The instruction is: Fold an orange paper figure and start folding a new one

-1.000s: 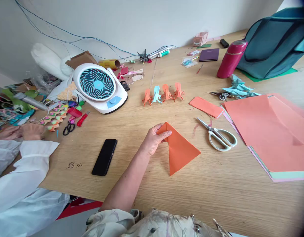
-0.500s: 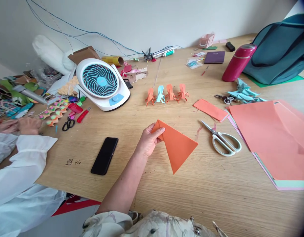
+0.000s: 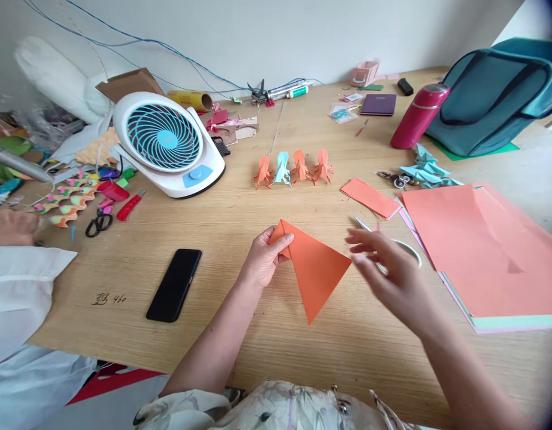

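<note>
My left hand (image 3: 261, 258) pinches a folded orange sheet of paper (image 3: 319, 270) at its upper left corner, thumb on top. The paper is held over the table, a wide triangular part spreading to the right and down. My right hand (image 3: 394, 280) is open and slightly blurred, its fingers apart close to the paper's right corner; whether they touch it I cannot tell. Behind that hand lie white-handled scissors (image 3: 362, 223), mostly covered. Beyond the paper stand several small folded paper figures (image 3: 299, 166), orange and light blue.
A folded orange strip (image 3: 369, 198) and stacked coloured sheets (image 3: 446, 239) lie to the right, near a pink bottle (image 3: 419, 116) and teal bag (image 3: 486, 101). On the left are a black phone (image 3: 174, 285), a fan (image 3: 168, 143) and another person's hand (image 3: 14, 227).
My right hand has come into view from the right, reaching toward the paper and covering the scissors. My left hand keeps its hold. The whole view has shifted slightly.
</note>
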### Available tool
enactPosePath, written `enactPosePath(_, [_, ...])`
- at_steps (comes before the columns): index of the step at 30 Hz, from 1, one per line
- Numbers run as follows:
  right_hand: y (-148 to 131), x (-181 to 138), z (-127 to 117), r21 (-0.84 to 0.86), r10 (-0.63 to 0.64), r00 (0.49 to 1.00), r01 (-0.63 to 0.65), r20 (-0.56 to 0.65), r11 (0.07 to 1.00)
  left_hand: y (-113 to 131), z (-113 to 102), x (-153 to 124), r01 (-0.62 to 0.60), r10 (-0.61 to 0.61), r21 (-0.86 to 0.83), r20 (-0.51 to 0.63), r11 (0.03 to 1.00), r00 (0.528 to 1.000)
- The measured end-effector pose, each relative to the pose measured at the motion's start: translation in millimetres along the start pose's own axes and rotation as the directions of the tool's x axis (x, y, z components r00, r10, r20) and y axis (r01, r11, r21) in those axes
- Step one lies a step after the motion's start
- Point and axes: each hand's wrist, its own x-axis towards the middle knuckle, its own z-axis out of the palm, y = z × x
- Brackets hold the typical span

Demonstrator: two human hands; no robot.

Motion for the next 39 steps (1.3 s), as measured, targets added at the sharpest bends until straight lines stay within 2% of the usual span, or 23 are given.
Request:
enactPosePath(5, [4,10,24,0.086,0.163,0.969,-0.181,0.183,0.98,-5,3,-3,0.018,-0.019,0.016,0.037,1.0,0.999])
enactPosePath(9, [16,9,33,0.229,0.297,0.921,-0.355,0.253,0.906,-12,1,-2,0.042,-0.042,0.0,0.066,0.999,0.997])
enactPosePath(12, [23,6,37,0.316,0.328,0.908,-0.401,0.259,0.86,-17,3,-3,0.097,-0.101,0.035,0.125,0.995,0.987])
enactPosePath(15, [27,4,42,0.358,0.324,0.906,-0.408,0.273,0.84,-21,5,-6,0.126,-0.132,0.053,0.116,0.991,0.984])
enactPosePath(22, [32,-4,47,0.31,0.295,0.903,-0.391,0.314,0.867,-23,3,-2,0.06,-0.06,-0.015,0.002,0.998,0.998])
enactPosePath(29, [33,-7,44,0.204,0.143,0.926,-0.225,0.35,0.953,-22,-3,2,0.081,-0.082,-0.049,-0.015,0.995,0.997])
enactPosePath(32, [32,-7,41,0.187,0.104,0.913,-0.19,0.394,0.964,-20,-10,6,0.09,-0.093,-0.047,-0.052,0.995,0.994])
enactPosePath(36, [29,-6,36,0.208,0.049,0.87,-0.171,0.49,0.963,-17,-17,10,0.067,-0.07,-0.043,-0.069,0.997,0.995])
enactPosePath(39, [24,-4,36,0.235,0.053,0.849,-0.204,0.525,0.95,-19,-14,9,0.076,-0.076,-0.002,-0.058,0.997,0.995])
